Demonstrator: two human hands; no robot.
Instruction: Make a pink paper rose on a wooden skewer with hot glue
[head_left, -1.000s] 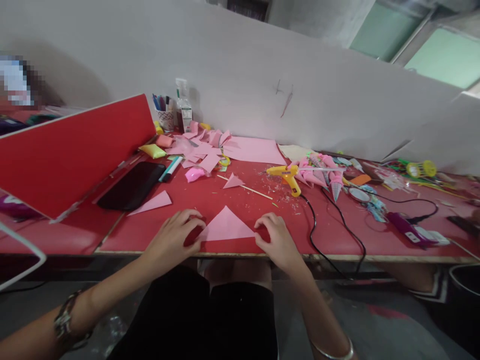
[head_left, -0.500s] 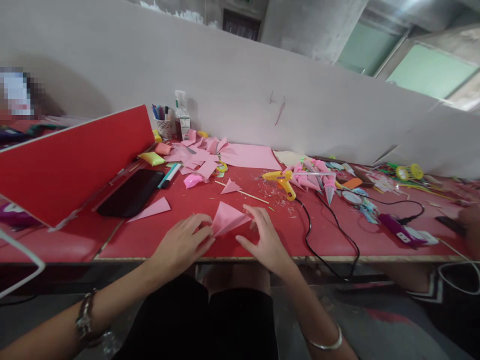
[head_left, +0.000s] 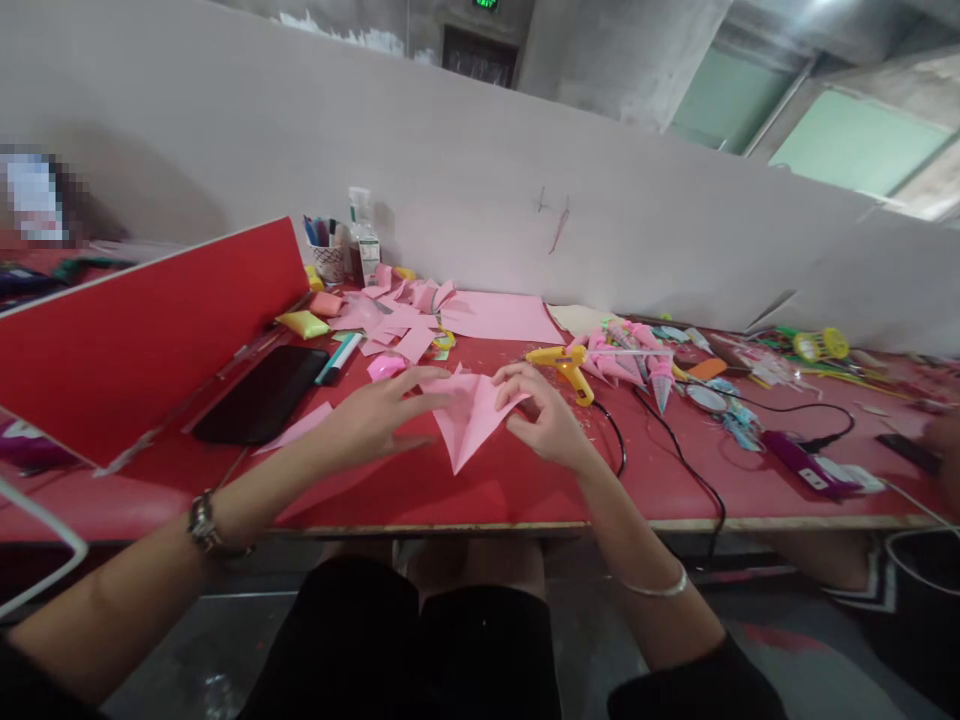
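Pink paper [head_left: 472, 418]: a pink sheet folded to a point, lifted off the red table [head_left: 525, 490], its tip hanging down towards me between my two hands.
Left hand [head_left: 375, 415]: my fingers lie stretched along the paper's left edge and touch it; I cannot tell how firmly they grip, since the thumb is hidden behind the sheet.
Right hand [head_left: 544, 420]: my fingers curl and pinch the paper's upper right corner.
Wrists: a watch [head_left: 204, 524] on my left, a thin bangle [head_left: 660, 586] on my right.
Behind my hands: a yellow glue gun [head_left: 564, 361] lies just past my right hand, its black cord [head_left: 694, 470] running off the table's front edge.
Left side: a black phone [head_left: 261, 393] lies flat beside a tilted red board [head_left: 142, 335]; a second pink triangle [head_left: 296, 428] is partly covered by my left forearm.
Far back: loose pink scraps [head_left: 401, 315] and rolled pink cones [head_left: 634, 352], too jumbled to count.
Cut off: another person's hand [head_left: 946, 435] at the right edge, mostly out of frame.
Blurred: a pixelated patch at far left.
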